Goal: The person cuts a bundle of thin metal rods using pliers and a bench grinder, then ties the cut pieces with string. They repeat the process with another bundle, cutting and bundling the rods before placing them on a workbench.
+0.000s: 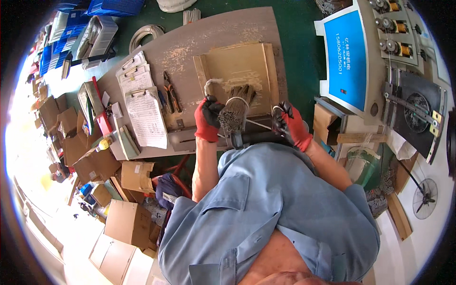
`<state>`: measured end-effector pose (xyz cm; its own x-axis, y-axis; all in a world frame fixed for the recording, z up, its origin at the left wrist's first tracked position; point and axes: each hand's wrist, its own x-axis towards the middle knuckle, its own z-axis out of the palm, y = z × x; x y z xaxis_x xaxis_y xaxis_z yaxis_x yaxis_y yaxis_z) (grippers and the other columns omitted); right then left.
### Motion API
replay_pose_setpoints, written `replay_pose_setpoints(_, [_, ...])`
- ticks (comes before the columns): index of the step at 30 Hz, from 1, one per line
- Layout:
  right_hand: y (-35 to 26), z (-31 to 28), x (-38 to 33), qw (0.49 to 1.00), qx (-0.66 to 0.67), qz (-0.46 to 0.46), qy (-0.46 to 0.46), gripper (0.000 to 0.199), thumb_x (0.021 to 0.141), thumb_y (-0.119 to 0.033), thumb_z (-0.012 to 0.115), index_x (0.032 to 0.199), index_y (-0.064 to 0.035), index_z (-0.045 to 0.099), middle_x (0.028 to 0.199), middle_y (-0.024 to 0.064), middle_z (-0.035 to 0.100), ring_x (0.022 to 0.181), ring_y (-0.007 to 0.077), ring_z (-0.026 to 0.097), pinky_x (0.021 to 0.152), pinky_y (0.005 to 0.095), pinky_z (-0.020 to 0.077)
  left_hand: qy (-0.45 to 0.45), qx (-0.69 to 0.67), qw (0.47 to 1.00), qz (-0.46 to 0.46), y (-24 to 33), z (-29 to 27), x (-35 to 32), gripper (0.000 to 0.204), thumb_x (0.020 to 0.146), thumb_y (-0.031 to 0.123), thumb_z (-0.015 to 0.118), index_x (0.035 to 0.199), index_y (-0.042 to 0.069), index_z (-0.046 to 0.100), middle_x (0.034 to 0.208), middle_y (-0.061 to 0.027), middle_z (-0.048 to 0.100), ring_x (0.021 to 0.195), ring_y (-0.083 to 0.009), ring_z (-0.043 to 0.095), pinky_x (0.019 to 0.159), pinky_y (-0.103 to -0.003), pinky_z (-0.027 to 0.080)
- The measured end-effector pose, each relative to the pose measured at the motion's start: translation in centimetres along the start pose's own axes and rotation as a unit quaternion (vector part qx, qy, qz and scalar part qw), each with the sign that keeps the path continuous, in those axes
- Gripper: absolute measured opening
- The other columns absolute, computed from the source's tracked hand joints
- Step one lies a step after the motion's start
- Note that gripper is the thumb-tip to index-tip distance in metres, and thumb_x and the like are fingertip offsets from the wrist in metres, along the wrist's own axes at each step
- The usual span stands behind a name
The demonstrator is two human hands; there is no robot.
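Note:
A bundle of thin metal rods (231,121) lies at the near edge of the table, its cut ends turned toward me. Around it runs a loop of white cord (237,99). On the left, my left hand (209,116), in a red glove with black fingers, is closed beside the bundle; a white cord end sticks up above it. To the right, my gloved right hand (292,126) is closed, with a piece of white cord showing at its fingertips. A pale strand stretches between the bundle and the right hand. The bundle rests partly on a shallow wooden tray (237,59).
Left of the tray lie pliers (171,92) and clipboards with papers (146,116). A wire coil (145,35) sits at the far table edge. A machine with a blue panel (343,54) stands right. Cardboard boxes (127,223) are piled at left.

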<state>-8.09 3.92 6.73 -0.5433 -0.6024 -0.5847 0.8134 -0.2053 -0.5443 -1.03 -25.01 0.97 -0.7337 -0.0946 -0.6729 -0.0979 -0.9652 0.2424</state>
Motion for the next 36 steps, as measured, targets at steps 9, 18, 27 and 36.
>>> replay_pose_setpoints(9, [-3.1,2.4,1.2,0.925,-0.377,-0.035,0.003,0.033,0.093,-0.023,0.057,0.118,-0.0020,0.052,0.106,0.0105,0.063,0.099,0.0195,0.056,0.089,0.0334,0.0439,-0.038,0.201,0.974,0.100,1.2,6.2,-0.5,0.031,0.091,0.010,0.053,0.120,0.001,0.053,0.088,-0.0075,0.062,0.071,-0.0145,0.057,0.067,-0.032,0.049])
replay_pose_setpoints(18, [-3.5,1.2,2.3,0.905,-0.417,-0.075,-0.043,0.033,0.093,-0.021,0.058,0.119,-0.0018,0.052,0.110,0.0130,0.063,0.098,0.0209,0.058,0.087,0.0337,0.0461,-0.146,0.416,0.898,-0.018,2.5,10.8,1.3,0.038,0.086,0.002,0.051,0.123,-0.004,0.054,0.102,-0.0099,0.066,0.083,-0.0146,0.061,0.070,-0.026,0.049])
replay_pose_setpoints(27, [-14.5,8.0,11.2,0.667,-0.703,-0.242,0.040,0.028,0.086,-0.027,0.060,0.104,-0.0062,0.058,0.103,0.0206,0.063,0.095,0.0375,0.060,0.077,0.0435,0.0491,-0.204,0.596,0.774,-0.063,3.3,11.7,4.3,0.027,0.082,0.011,0.060,0.106,-0.002,0.064,0.093,-0.0049,0.067,0.079,-0.0133,0.060,0.071,-0.028,0.050])
replay_pose_setpoints(36, [-12.1,10.1,16.1,0.468,-0.790,-0.351,0.184,0.047,0.079,-0.031,0.068,0.121,-0.0115,0.056,0.112,0.0135,0.060,0.106,0.0326,0.057,0.084,0.0449,0.0480,-0.164,0.590,0.782,-0.112,2.4,12.5,3.9,0.030,0.092,0.027,0.061,0.104,-0.001,0.065,0.095,-0.0022,0.065,0.083,-0.0105,0.060,0.072,-0.027,0.049])
